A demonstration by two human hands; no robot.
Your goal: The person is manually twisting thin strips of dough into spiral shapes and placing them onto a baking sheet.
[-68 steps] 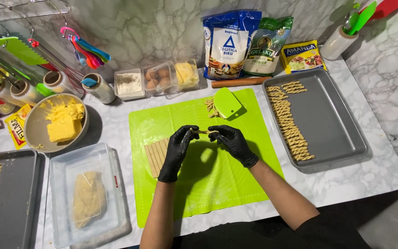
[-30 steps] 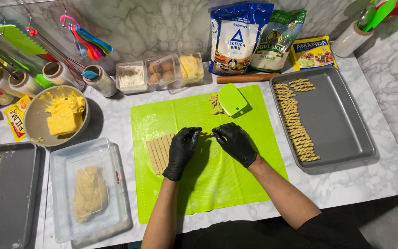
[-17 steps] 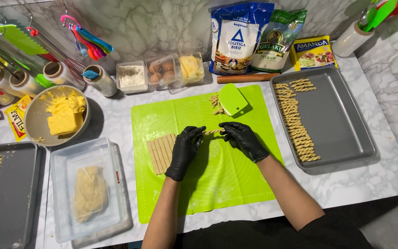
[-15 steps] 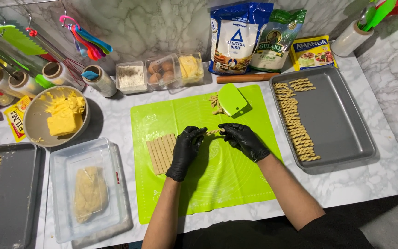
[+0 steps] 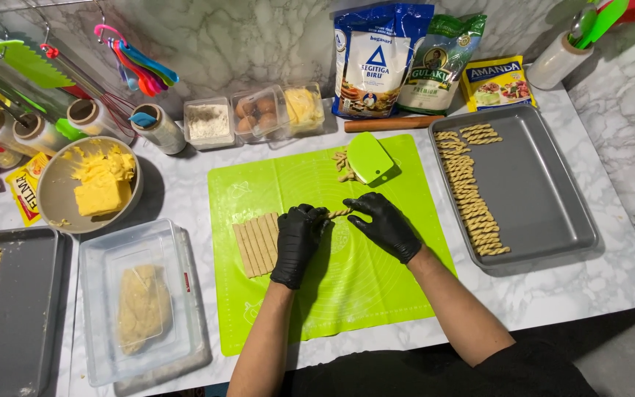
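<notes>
While both black-gloved hands meet over the middle of the green mat (image 5: 376, 294), one short twisted dough strip (image 5: 339, 213) spans between them. Left hand (image 5: 299, 242): fingers curled, pinching the strip's left end. Right hand (image 5: 385, 224): fingertips closed on its right end. Just left of the left hand lie cut flat dough strips (image 5: 257, 244), about six, side by side on the mat. At the mat's far edge, one green scraper (image 5: 370, 158) rests beside a small heap of dough bits (image 5: 342, 165).

Two grey trays: the right tray (image 5: 545, 191) carries a long column of finished twists (image 5: 468, 195), too many to count surely; the left tray (image 5: 23, 316) holds another column at its left edge. One clear tub (image 5: 97, 323) with a dough lump sits near left; one bowl of butter (image 5: 97, 187) beyond it. Three food bags stand at the far wall.
</notes>
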